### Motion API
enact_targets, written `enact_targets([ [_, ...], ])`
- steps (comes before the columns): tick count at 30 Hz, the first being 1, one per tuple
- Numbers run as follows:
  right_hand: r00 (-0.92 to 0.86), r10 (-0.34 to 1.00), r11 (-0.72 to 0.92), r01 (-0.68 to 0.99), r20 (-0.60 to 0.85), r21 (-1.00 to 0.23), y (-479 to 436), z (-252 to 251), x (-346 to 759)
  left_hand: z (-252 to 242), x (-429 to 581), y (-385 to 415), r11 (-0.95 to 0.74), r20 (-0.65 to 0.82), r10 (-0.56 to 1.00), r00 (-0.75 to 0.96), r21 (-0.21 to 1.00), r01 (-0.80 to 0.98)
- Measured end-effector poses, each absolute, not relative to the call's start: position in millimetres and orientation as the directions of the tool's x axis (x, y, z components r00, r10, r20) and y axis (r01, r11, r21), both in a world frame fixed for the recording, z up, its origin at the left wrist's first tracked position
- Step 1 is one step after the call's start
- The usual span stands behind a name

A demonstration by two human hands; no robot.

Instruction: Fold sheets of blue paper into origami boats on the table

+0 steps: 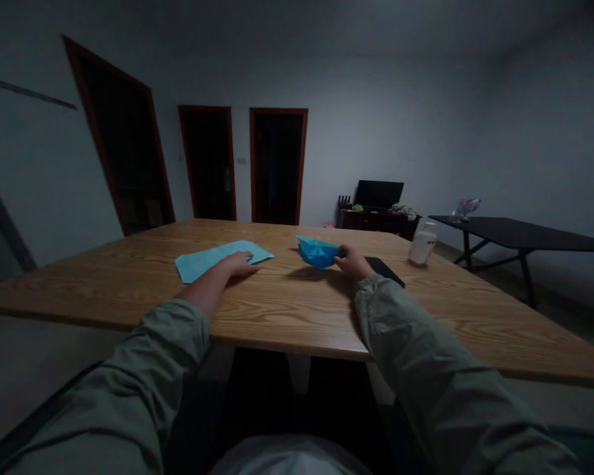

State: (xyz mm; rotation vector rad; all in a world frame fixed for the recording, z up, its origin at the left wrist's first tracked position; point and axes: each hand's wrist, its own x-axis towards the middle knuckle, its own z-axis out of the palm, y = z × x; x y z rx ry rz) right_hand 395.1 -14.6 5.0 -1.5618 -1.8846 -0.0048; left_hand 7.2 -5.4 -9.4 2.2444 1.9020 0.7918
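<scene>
In the head view, my right hand [351, 262] is closed on the right end of a blue folded paper boat [317, 253]. The boat is held just above the table, with a shadow beneath it. On the left, a light blue sheet of paper [202, 260] lies on the table, its outline angled at the ends. My left hand [238, 264] rests on the near edge of that sheet, fingers stretched out and thumb apart. The picture is dim, so fine finger detail is soft.
The wooden table [287, 316] spans the view. A flat black object [385, 270] lies beside my right wrist, and a labelled bottle [423, 245] stands further right. Beyond are a black table [519, 234], a screen [379, 194] on a cabinet, and dark doorways.
</scene>
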Motion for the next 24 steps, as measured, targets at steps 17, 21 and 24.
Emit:
enact_targets([
  [17, 0.119, 0.642, 0.417, 0.775, 0.758, -0.475, -33, 25, 382, 15, 41, -25, -0.403, 0.617, 0.753, -0.230, 0.707, 0.581],
  [21, 0.032, 0.957, 0.271, 0.256, 0.289, -0.928, -49, 28, 330, 31, 77, -56, -0.595, 0.680, 0.693, -0.239, 0.727, 0.343],
  [24, -0.239, 0.964, 0.117, -0.009, 0.115, -0.993, -60, 25, 303, 30, 111, -81, -0.625, 0.628, 0.778, -0.020, 0.777, 0.076],
])
